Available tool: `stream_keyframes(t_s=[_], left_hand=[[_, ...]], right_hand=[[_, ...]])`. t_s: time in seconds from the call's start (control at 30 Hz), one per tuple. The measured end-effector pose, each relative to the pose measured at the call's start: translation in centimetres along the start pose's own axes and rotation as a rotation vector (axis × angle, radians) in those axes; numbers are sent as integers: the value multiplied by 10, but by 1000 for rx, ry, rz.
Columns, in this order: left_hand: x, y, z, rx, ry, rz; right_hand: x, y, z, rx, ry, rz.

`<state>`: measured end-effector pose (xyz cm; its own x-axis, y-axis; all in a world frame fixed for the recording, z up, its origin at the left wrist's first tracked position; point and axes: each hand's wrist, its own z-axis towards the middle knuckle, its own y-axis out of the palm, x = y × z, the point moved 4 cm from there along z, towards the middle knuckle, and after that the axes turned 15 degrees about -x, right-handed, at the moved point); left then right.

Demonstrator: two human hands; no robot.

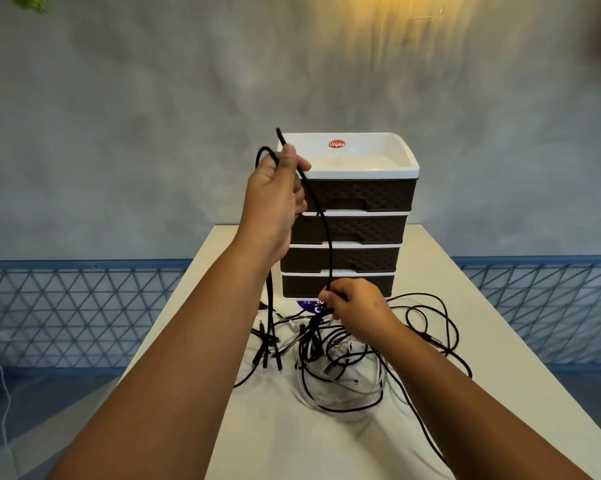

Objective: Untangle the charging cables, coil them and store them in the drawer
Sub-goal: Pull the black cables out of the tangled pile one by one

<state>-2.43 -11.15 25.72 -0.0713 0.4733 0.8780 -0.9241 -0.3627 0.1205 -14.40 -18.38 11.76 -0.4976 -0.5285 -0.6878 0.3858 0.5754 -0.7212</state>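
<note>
Step in hand: untangling, judged early. Left hand (274, 195) raised before drawer unit (347, 216), fingers curled round black cable (326, 237), loop over knuckles. Right hand (356, 306) low, pinching same cable just above tangle (344, 355) on white surface (326, 445). Cable runs fairly straight between hands. Pile of black and pale cables just before unit; nothing coiled, all four drawers closed. Next move, likely: draw strand free of knot, feeding slowly so plugs don't snag. Red oval label (337, 144) on top tray reads "Uniplus". Purple sticker at base unreadable.

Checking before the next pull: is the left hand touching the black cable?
Touching. The head view shows the left hand raised, fingers curled round the black cable.
</note>
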Motion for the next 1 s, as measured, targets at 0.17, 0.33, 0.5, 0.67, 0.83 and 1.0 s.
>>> stream_keyframes(t_s=[0.17, 0.33, 0.5, 0.67, 0.83, 1.0], left_hand=[[-59, -27, -33, -65, -237, 382], [-122, -24, -78, -304, -381, 439], [-146, -18, -88, -312, -428, 527], [-155, -17, -88, -272, -382, 548], [-159, -17, -81, -252, -419, 632], [-184, -31, -97, -246, -513, 650]], right_hand=[[-1, -16, 2, 62, -39, 215], [-8, -25, 4, 83, -57, 337], [-9, -27, 8, 55, -69, 434], [-11, -42, 7, 120, -75, 492], [-19, -61, 7, 230, -152, 672], [-29, -116, 4, 337, -217, 803]])
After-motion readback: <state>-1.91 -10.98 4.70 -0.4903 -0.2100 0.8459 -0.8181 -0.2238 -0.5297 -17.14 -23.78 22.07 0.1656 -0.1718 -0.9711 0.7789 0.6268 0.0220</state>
